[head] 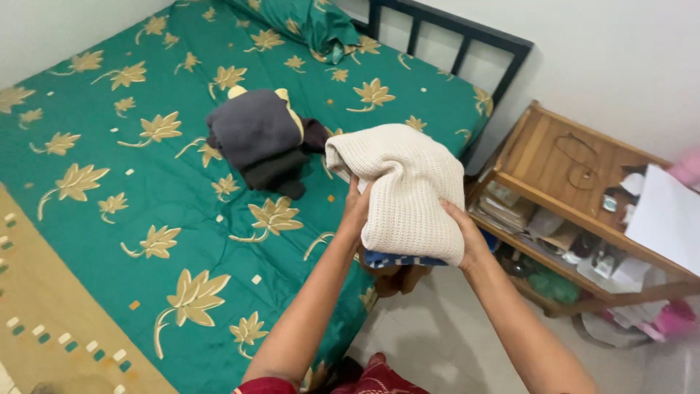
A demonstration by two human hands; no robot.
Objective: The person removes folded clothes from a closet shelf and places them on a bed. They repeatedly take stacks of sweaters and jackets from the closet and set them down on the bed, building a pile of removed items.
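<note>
Left hand (pixel 356 208), right hand (pixel 461 233) both clasped on folded cream knit cloth (pixel 405 186), frame centre, over bed (pixel 146 182) right edge. Dark clothes pile (pixel 262 138) upper left; open sheet beyond. Wooden shelf (pixel 561 157) right.

To your right, the wooden side table (pixel 543 149) carries the only such items: a large plain white sheet of paper (pixel 667 215) lies tilted on its top at the far right edge. On its lower shelf you have a stack of flat paper packets or booklets (pixel 503 208) at the left end and small white and tan cartons (pixel 554 230) beside them. They are too small to tell apart further.
</note>
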